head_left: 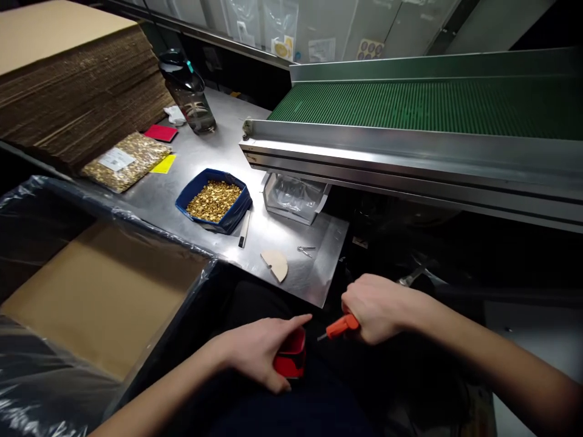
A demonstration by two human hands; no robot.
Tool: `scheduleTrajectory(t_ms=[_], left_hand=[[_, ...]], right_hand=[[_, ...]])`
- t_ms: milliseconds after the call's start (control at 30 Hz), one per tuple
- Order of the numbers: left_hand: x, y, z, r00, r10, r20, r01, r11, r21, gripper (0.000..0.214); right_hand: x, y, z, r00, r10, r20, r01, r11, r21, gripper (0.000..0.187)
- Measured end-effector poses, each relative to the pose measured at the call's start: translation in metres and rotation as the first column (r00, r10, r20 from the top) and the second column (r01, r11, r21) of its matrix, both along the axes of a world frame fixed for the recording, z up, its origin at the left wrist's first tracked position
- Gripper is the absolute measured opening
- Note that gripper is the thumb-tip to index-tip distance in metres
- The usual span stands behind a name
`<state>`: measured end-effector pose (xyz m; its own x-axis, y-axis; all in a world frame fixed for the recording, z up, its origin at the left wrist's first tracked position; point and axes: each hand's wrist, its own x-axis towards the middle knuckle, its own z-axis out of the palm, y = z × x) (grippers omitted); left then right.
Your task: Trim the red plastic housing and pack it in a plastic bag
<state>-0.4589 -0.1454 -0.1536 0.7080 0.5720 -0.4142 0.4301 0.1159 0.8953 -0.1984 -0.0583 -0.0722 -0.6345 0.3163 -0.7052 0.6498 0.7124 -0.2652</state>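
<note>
Both hands low: left hand grips red block, right hand w/ orange tool.

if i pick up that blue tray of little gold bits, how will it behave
The blue tray probably sags: its walls look thin and soft. Heaped with small gold pieces, it is likely heavy for its size. Tilted, the loose pieces would probably slide and spill.

No writing can be read: the white label on the bag of gold parts and the wall stickers are too blurred.
</note>
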Motion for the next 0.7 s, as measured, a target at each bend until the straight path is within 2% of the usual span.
scheduleTrajectory(t_ms=[67,100,167,233,267,333,400,533,633,700], left_hand=[[-0.017,-0.005,-0.005,0.987,0.128,0.095,-0.112,0.98,-0.162,0.087],[-0.024,-0.009,-0.009,0.959,0.238,0.152,-0.195,0.947,-0.256,0.079],[-0.034,-0.021,-0.018,0.83,0.498,0.252,-0.345,0.813,-0.468,0.074],[-0.037,-0.033,-0.028,0.675,0.688,0.267,-0.425,0.658,-0.622,0.075],[-0.036,-0.038,-0.033,0.622,0.742,0.252,-0.446,0.6,-0.664,0.076],[-0.03,-0.043,-0.037,0.577,0.79,0.205,-0.486,0.535,-0.691,0.075],[-0.023,-0.042,-0.037,0.577,0.8,0.166,-0.507,0.51,-0.695,0.074],[-0.015,-0.036,-0.031,0.59,0.792,0.159,-0.532,0.529,-0.661,0.074],[-0.014,-0.036,-0.03,0.571,0.804,0.162,-0.557,0.525,-0.643,0.073],[-0.014,-0.037,-0.032,0.539,0.827,0.159,-0.571,0.498,-0.653,0.073]], right_hand=[[0.016,-0.004,-0.002,0.996,-0.059,-0.066,0.057,0.998,-0.041,0.013],[0.026,-0.004,-0.006,0.99,-0.086,-0.113,0.083,0.996,-0.03,0.008],[0.049,0.0,-0.02,0.973,-0.107,-0.205,0.128,0.988,0.089,0.016],[0.072,0.012,-0.043,0.97,-0.093,-0.225,0.156,0.947,0.279,0.03],[0.082,0.021,-0.057,0.977,-0.092,-0.194,0.159,0.916,0.368,0.036],[0.098,0.043,-0.088,0.987,-0.116,-0.108,0.154,0.866,0.475,0.044],[0.105,0.066,-0.121,0.988,-0.143,-0.056,0.152,0.853,0.499,0.045],[0.103,0.096,-0.179,0.975,-0.221,0.009,0.184,0.833,0.522,0.035],[0.1,0.099,-0.206,0.959,-0.285,0.014,0.229,0.801,0.554,0.041],[0.098,0.093,-0.212,0.945,-0.326,-0.002,0.268,0.774,0.574,0.043]])
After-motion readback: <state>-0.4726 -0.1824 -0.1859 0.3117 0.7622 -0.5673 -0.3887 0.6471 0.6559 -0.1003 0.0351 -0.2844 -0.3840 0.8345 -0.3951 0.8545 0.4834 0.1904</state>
